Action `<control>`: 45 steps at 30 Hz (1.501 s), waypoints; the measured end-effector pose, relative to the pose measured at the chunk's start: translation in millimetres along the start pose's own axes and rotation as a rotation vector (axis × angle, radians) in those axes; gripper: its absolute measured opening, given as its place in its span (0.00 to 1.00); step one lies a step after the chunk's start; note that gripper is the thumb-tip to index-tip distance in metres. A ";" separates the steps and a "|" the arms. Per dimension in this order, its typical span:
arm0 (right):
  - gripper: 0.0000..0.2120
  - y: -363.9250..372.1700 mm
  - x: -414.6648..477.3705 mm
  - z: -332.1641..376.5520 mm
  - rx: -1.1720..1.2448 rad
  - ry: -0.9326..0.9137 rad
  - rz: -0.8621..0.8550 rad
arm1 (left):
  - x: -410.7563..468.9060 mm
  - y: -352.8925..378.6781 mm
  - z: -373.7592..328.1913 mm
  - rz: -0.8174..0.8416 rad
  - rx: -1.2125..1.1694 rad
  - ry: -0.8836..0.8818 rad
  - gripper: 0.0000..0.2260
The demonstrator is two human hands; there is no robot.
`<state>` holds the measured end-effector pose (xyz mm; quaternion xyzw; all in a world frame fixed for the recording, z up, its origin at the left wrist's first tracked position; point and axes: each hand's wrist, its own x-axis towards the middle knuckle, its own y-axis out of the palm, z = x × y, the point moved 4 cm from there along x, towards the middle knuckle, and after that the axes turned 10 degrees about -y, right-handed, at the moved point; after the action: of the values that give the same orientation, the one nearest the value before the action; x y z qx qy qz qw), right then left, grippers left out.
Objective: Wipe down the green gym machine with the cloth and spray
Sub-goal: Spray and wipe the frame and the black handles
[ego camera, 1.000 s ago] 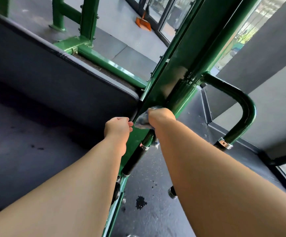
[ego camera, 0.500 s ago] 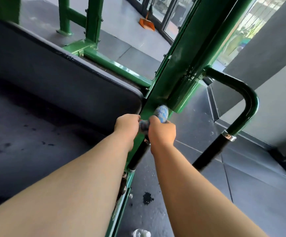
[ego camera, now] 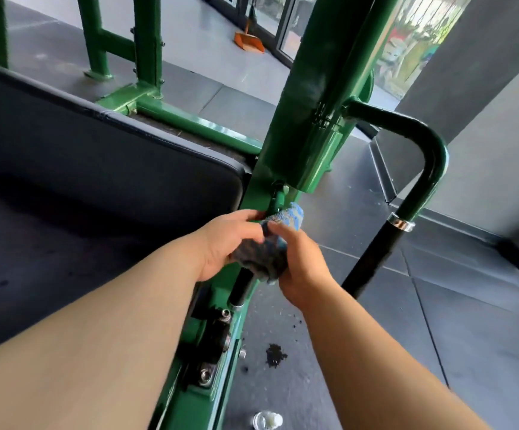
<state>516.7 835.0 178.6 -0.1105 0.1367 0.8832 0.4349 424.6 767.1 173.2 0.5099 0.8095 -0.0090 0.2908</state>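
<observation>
Head view: a dark padded seat [ego camera: 97,156] fills the left of the frame. At centre, the left hand [ego camera: 224,240] holds the bunched blue-grey cloth [ego camera: 266,259], its fingers curled round the cloth's left side. The cloth sits against the green gym machine [ego camera: 311,119], just below its upright post. The right hand [ego camera: 301,268] grips the cloth from the right, fingers wrapped round it. A curved green handle [ego camera: 429,169] with a black grip stands at right.
</observation>
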 end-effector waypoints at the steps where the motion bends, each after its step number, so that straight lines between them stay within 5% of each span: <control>1: 0.18 -1.0 0.5 9.6 0.017 0.004 0.006 | 0.4 -2.2 -0.4 -0.070 0.149 0.049 0.11; 4: 0.21 -7.3 11.6 36.3 0.031 -0.113 -0.122 | -3.8 -16.6 -20.3 -0.483 0.412 0.281 0.08; 6: 0.19 -12.8 17.6 50.1 0.006 -0.176 -0.237 | -9.9 -21.7 -41.0 -0.683 0.281 0.418 0.08; 8: 0.07 -11.8 20.9 55.2 -0.135 -0.147 -0.253 | -7.5 -14.7 -56.6 -0.741 0.213 0.471 0.10; 13: 0.08 -18.6 26.3 54.7 -0.298 -0.072 -0.151 | 14.4 38.4 -64.8 -0.879 0.743 0.232 0.17; 16: 0.07 -38.7 24.5 51.8 -0.262 -0.087 -0.196 | 25.5 56.6 -77.4 -0.821 0.909 0.115 0.26; 22: 0.13 -57.6 17.3 6.2 -0.396 -0.099 -0.302 | 40.5 57.7 -84.1 -0.661 0.942 0.014 0.16; 28: 0.11 -54.5 9.0 -16.7 -0.284 0.044 -0.306 | 21.2 39.3 -40.4 -0.666 0.570 0.056 0.06; 32: 0.08 -56.6 8.7 -32.5 -0.257 0.089 -0.284 | 12.2 30.3 -3.5 -0.546 0.452 0.147 0.16; 39: 0.11 -44.3 -4.7 -43.6 -0.138 0.101 -0.131 | -3.3 21.0 43.0 -0.602 0.820 0.228 0.24; 45: 0.12 -45.1 -22.4 -41.8 -0.118 0.066 -0.152 | -18.4 1.5 82.5 -0.756 1.310 0.169 0.09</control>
<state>569.2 830.7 139.9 -0.1751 0.0897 0.8501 0.4885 469.6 727.0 113.9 0.2651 0.7777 -0.5479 -0.1572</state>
